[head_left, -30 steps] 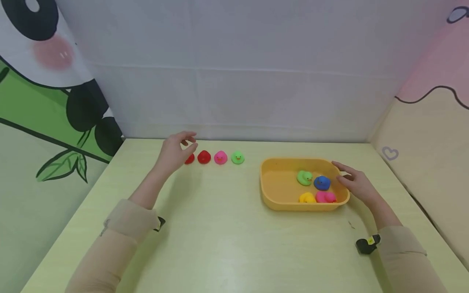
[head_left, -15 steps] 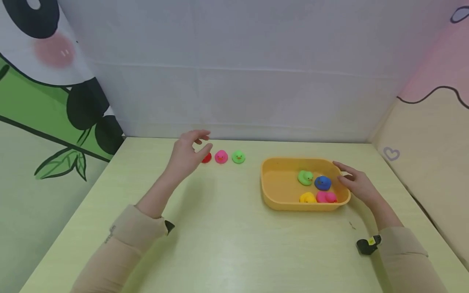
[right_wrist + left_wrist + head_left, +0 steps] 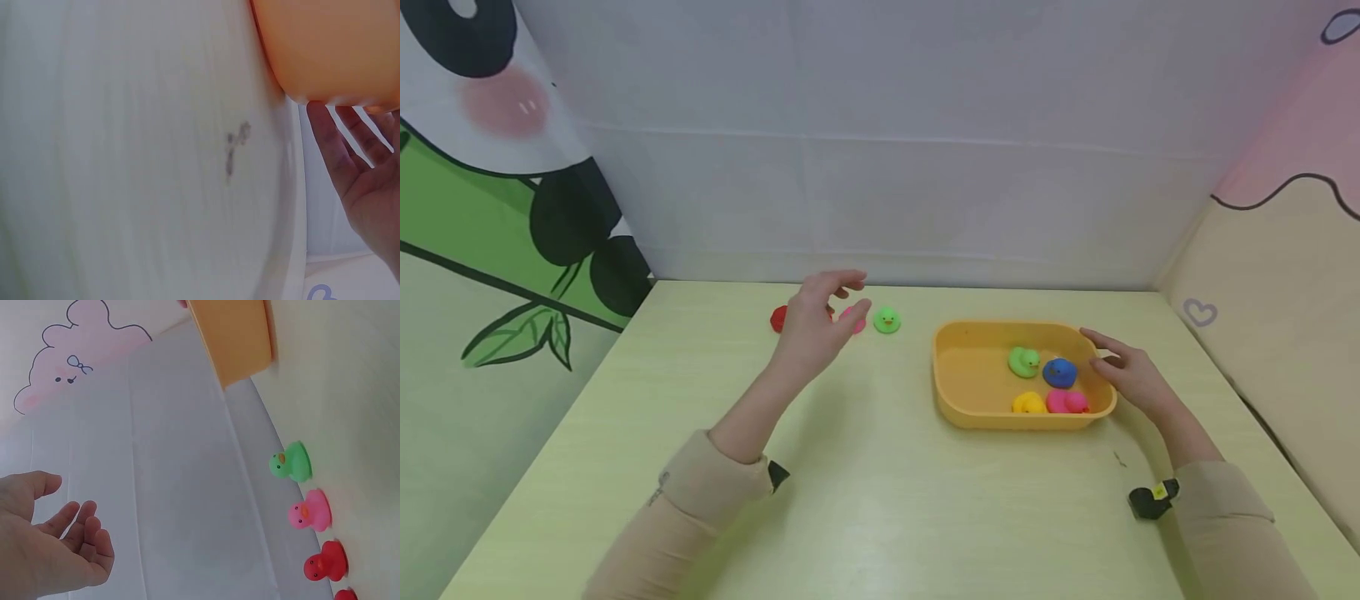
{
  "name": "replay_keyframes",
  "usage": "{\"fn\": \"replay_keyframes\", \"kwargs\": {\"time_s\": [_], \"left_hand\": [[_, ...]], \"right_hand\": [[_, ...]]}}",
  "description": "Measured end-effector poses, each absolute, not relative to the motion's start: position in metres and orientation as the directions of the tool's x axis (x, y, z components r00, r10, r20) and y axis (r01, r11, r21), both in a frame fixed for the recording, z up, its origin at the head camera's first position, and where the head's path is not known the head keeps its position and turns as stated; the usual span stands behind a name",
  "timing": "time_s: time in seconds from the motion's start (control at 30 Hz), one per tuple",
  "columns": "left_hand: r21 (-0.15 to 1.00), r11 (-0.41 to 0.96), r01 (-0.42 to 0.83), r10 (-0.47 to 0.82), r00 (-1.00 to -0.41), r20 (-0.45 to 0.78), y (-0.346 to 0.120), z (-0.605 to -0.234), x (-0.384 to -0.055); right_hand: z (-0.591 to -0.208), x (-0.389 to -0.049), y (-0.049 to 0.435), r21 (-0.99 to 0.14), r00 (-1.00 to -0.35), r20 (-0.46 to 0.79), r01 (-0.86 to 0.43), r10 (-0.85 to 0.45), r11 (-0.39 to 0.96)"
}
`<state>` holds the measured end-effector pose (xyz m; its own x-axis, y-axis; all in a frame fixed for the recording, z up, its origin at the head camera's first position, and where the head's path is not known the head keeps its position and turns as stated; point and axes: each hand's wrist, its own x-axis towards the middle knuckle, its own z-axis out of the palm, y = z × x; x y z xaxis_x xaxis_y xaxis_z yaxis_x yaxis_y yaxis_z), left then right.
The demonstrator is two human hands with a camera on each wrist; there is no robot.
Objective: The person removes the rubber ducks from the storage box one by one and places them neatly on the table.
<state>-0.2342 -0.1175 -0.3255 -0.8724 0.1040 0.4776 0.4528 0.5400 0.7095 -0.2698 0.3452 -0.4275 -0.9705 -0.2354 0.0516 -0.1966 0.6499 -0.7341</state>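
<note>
My left hand hovers over a row of rubber ducks at the table's back, holding nothing, fingers loosely bent. In the head view it covers most of one red duck and part of the pink duck. Another red duck shows left of the hand, and a green duck right of it. The left wrist view shows the red duck beside the pink one. My right hand touches the right end of a yellow-orange tray; in the right wrist view its straight fingers rest against the tray's wall.
Inside the tray lie a green duck, a blue duck, a yellow duck and a pink duck. A white cloth wall stands behind the table, with printed panels at both sides.
My left hand has moved right along the row, from the leftmost red duck to near the pink one, uncovering the left red duck. The right hand, tray and ducks stay in place.
</note>
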Motion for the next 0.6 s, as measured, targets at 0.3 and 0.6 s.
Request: {"fn": "replay_keyframes", "kwargs": {"time_s": [0.3, 0.6], "left_hand": [[0.716, 0.458, 0.527, 0.137, -0.838, 0.529, -0.093, -0.335, -0.233], [0.676, 0.417, 0.608, 0.21, -0.788, 0.579, -0.075, -0.351, -0.238]], "right_hand": [[-0.429, -0.27, 0.345, -0.745, -0.972, 0.044, -0.186, -0.231, 0.641], [-0.428, -0.271, 0.343, -0.738, -0.972, 0.055, -0.193, -0.228, 0.646]]}}
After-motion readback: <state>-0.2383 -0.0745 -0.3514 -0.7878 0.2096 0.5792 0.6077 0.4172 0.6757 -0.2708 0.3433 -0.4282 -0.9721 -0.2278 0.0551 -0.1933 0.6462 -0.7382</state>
